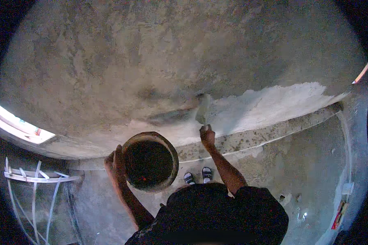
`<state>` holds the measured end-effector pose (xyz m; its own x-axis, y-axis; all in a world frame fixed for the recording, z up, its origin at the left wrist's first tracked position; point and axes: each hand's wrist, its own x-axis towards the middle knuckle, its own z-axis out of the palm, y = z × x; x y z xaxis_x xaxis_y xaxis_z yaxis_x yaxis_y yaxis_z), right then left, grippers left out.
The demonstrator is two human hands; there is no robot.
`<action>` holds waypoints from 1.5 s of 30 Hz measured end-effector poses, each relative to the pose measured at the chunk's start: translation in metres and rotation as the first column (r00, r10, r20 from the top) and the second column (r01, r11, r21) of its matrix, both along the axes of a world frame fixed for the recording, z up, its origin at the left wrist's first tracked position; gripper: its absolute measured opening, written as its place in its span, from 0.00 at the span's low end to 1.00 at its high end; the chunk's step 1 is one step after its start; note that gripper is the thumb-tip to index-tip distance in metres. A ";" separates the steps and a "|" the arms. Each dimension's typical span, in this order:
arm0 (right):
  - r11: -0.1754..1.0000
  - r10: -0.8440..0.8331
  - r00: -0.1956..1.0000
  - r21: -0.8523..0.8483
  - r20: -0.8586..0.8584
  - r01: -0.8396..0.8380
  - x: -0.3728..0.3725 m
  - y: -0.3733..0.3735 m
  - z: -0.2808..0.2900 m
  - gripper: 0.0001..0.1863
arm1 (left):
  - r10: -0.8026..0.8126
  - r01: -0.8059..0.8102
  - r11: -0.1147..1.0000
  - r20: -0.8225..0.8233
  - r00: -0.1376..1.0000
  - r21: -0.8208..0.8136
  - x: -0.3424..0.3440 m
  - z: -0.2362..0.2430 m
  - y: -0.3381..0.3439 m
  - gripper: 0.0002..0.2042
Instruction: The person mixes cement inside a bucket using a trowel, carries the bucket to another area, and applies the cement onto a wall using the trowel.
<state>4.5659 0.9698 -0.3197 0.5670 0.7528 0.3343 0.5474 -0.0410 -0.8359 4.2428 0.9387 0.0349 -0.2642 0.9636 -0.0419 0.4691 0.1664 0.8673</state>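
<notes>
My left hand grips the rim of a round, worn bucket at its left side. The bucket's inside is too dark to make out its contents, apart from a small red glint. Out in front, my right hand is closed around the handle of a trowel. Its pale blade lies against or very close to the rough grey-brown wall. To the right of the blade spreads a lighter, whitish coat with a ragged upper edge. Left of it the wall looks darker and smeared.
A speckled band runs along the wall's foot. My sandalled feet stand on the grey floor. At left are a bright window opening and a white-legged stand. A red object lies far right.
</notes>
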 end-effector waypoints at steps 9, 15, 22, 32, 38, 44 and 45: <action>0.995 -0.057 0.965 0.070 -0.257 0.078 0.071 0.007 -0.030 0.30 | -0.097 0.127 0.955 -0.125 0.987 0.267 -0.001 -0.018 0.007 0.19; 0.992 -0.021 0.961 0.124 0.275 -0.014 0.042 0.038 -0.007 0.20 | -0.206 0.408 0.868 -0.542 0.815 0.284 -0.028 -0.040 0.020 0.20; 0.936 0.299 0.948 0.157 0.113 -0.314 -0.003 0.018 0.022 0.21 | 0.023 -0.029 0.999 0.125 0.992 0.042 -0.010 -0.019 0.010 0.16; 1.000 0.000 0.925 -0.002 -0.379 -0.001 0.057 -0.010 0.051 0.21 | -0.011 0.009 0.998 0.033 0.999 0.055 -0.011 -0.019 0.013 0.18; 0.983 -0.149 0.984 -0.090 0.100 0.158 0.070 0.023 0.004 0.26 | -0.183 0.247 0.947 -0.289 0.940 0.206 -0.032 -0.042 0.022 0.14; 0.968 -0.036 0.952 -0.225 0.304 0.109 0.058 -0.034 -0.033 0.26 | -0.026 0.034 0.995 -0.084 0.996 0.091 -0.017 -0.028 0.019 0.21; 0.965 -0.012 0.960 -0.247 0.278 0.083 0.060 -0.038 -0.033 0.26 | -0.051 0.066 0.992 -0.130 0.990 0.109 -0.016 -0.027 0.019 0.14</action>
<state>4.6262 0.9322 -0.3526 0.5185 0.8072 0.2821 0.7445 -0.2638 -0.6133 4.2267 0.9581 0.0082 -0.2033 0.9742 0.0984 0.5827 0.0396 0.8118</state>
